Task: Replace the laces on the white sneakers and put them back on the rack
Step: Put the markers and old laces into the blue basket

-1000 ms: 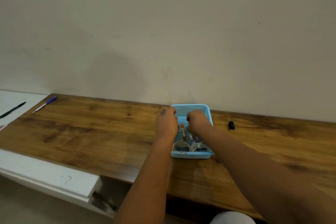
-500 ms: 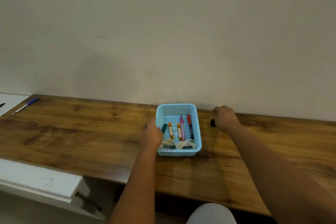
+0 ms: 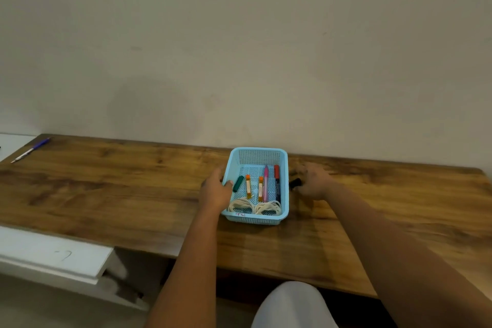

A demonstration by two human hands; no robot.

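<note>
Since half a second ago the right hand (image 3: 314,181) has slid in from further right and now sits just beside the blue basket (image 3: 283,210), with the small black cap (image 3: 295,182) at its fingertips. It's blurred, so I can't tell whether it's actually pinching the cap. The left hand (image 3: 216,189) hasn't budged, fingers curled on the basket's left rim.

New white laces (image 3: 255,206), two coils, lie at the near end of the basket on the wooden desk (image 3: 106,189). No sneakers or rack in view.

My take: drop the cap in the basket or leave it, keep the left hand steadying the rim, and lift one coil out whole so it doesn't snag the markers (image 3: 262,186) behind.

Writing: a small red scribble on the basket's front rim, unreadable. A blue pen (image 3: 30,149) lies far left.
</note>
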